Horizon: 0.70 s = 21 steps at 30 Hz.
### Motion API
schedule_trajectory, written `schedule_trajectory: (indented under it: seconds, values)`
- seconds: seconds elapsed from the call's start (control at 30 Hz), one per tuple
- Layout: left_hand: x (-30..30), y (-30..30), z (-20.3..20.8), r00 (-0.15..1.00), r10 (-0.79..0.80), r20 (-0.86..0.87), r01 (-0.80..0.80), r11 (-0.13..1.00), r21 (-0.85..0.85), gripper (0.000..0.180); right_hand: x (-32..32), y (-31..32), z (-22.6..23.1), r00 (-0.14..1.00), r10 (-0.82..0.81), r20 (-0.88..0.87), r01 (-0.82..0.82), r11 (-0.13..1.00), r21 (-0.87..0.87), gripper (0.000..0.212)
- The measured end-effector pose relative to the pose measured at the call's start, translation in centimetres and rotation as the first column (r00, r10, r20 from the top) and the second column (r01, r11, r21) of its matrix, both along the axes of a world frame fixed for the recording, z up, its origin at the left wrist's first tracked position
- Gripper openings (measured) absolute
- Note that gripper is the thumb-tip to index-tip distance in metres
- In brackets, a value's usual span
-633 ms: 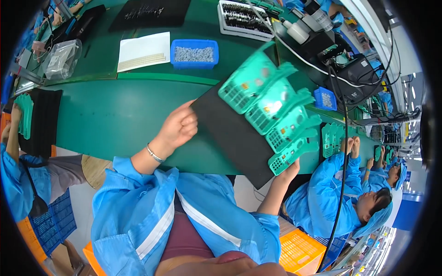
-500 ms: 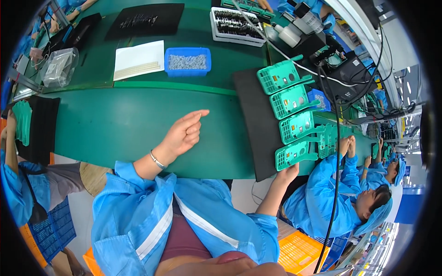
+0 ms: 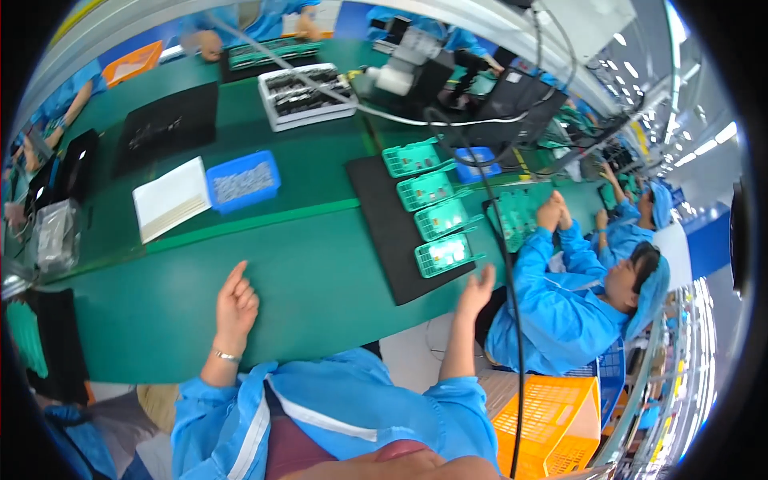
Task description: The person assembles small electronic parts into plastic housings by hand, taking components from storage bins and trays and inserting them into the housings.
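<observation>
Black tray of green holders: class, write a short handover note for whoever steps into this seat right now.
Left hand: empty, resting on the green table, apart from the tray.
Right hand: open, at the near edge of the black tray, gripping nothing.
The tray lies flat on the table with four green holders in a row.
Done: tray set down.
Left: nothing shows work begun on the holders.

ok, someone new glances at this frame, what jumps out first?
Probably the black mat on the green bench, carrying a row of four green trays just beyond the right hand, which hovers at the mat's near corner. The left hand rests on bare bench. Further back sit a blue bin beside a white pad, and a co-worker in blue sits to the right.
</observation>
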State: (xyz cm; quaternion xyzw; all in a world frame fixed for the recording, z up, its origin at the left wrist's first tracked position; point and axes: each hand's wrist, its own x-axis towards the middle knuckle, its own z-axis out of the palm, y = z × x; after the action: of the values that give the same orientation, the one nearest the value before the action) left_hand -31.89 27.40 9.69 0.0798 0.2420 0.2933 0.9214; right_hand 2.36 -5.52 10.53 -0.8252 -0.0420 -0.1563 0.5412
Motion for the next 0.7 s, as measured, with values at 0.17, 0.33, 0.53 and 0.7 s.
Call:
schedule_trajectory:
  seconds: [0.17, 0.33, 0.53, 0.7]
  values:
    - [-0.1, 0.7, 0.3, 0.998, 0.057, -0.034, -0.057, 0.998, 0.0, 0.024, -8.5, 10.1, 2.0, 0.71, 0.61, -0.352, -0.572, 0.791, 0.215, 0.024]
    - [1.2, -1.2, 1.6, 0.997, 0.052, -0.052, -0.054, 0.998, -0.034, 0.024, -20.3, 18.7, 3.4, 0.161, 0.972, -0.171, -0.987, 0.158, -0.031, 0.024]
    - [0.2, -1.9, -0.2, 0.998, 0.035, -0.049, -0.032, 0.997, 0.066, 0.029, -23.6, 23.1, 2.4, 0.041, 0.992, -0.118, -0.981, 0.017, -0.195, 0.016]
    - [-0.3, -2.0, 0.2, 0.989, 0.093, -0.116, -0.085, 0.994, 0.075, 0.03, -24.1, 24.0, 3.0, 0.091, 0.994, -0.06, -0.986, 0.082, -0.146, 0.016]
